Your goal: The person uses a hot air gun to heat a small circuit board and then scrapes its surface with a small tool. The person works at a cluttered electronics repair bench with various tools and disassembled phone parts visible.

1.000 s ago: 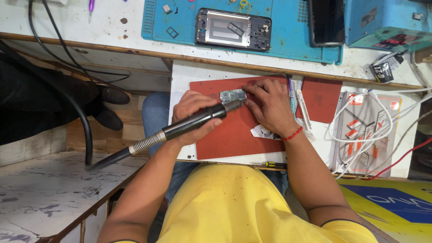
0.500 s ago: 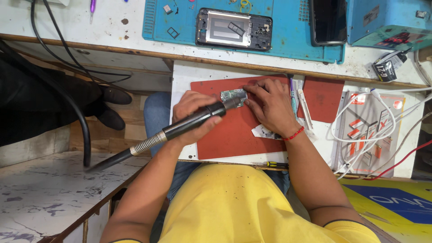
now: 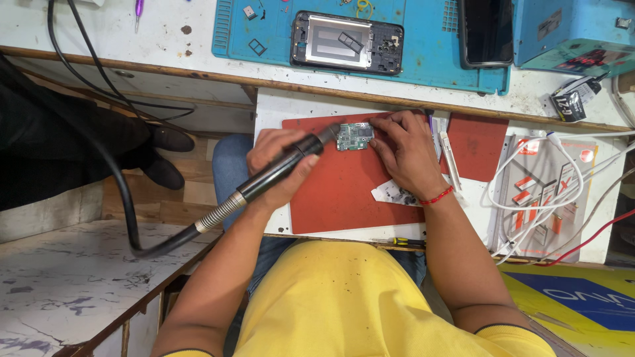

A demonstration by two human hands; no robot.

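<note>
Circuit board (image 3: 354, 137) lies on the red mat (image 3: 344, 198), pinned by my right hand (image 3: 405, 153), fingers pressed flat. My left hand (image 3: 281, 168) is closed round the hot-air wand (image 3: 281, 168); I'd judge the nozzle wants holding steady, just above the board.

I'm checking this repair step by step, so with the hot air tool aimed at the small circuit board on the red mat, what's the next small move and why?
Probably keep the nozzle close over the circuit board and circle it gently. The left hand grips the hot air tool with its tip at the board's left edge, while the right hand pins the board's right side on the red mat. Its fingers lie near the nozzle, so staying short of them seems wise.
</note>
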